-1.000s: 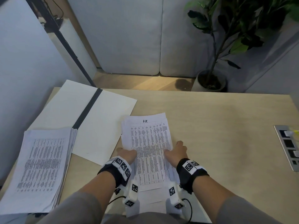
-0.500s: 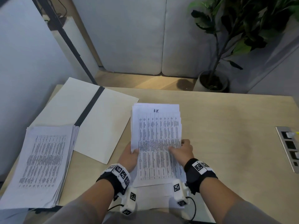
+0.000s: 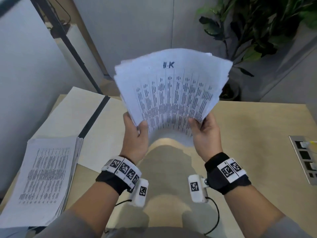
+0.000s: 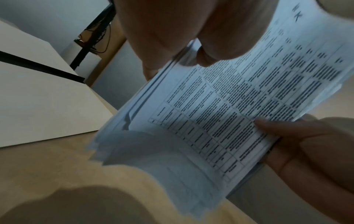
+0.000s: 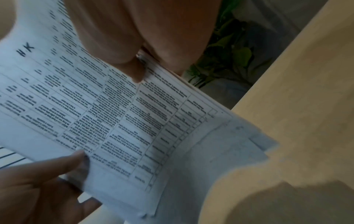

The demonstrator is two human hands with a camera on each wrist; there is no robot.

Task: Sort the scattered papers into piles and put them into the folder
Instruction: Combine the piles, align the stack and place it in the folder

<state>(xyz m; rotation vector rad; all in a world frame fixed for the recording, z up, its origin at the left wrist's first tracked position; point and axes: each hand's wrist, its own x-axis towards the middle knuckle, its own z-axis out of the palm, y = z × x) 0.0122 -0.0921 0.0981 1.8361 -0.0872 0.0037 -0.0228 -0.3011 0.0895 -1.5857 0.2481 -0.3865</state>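
I hold a stack of printed sheets (image 3: 171, 93), marked "II-K" at the top, upright in the air above the table. My left hand (image 3: 135, 133) grips its left edge, thumb on the front. My right hand (image 3: 204, 131) grips its right edge the same way. The left wrist view shows the stack (image 4: 220, 113) with my left thumb on it, and the right wrist view shows the same stack (image 5: 118, 115). A second pile of printed papers (image 3: 44, 177) lies at the table's left front. The open white folder (image 3: 96, 121) with a black spine lies behind that pile.
The wooden table (image 3: 248, 138) stretches right, with a metal socket panel (image 3: 305, 157) set in near its right edge. A potted plant (image 3: 253, 35) stands on the floor beyond the far edge. A black stand (image 3: 65, 42) leans at the back left.
The stack lay flat on the table under both hands; I gripped its sides and lifted it upright, well clear of the tabletop and closer to my head.
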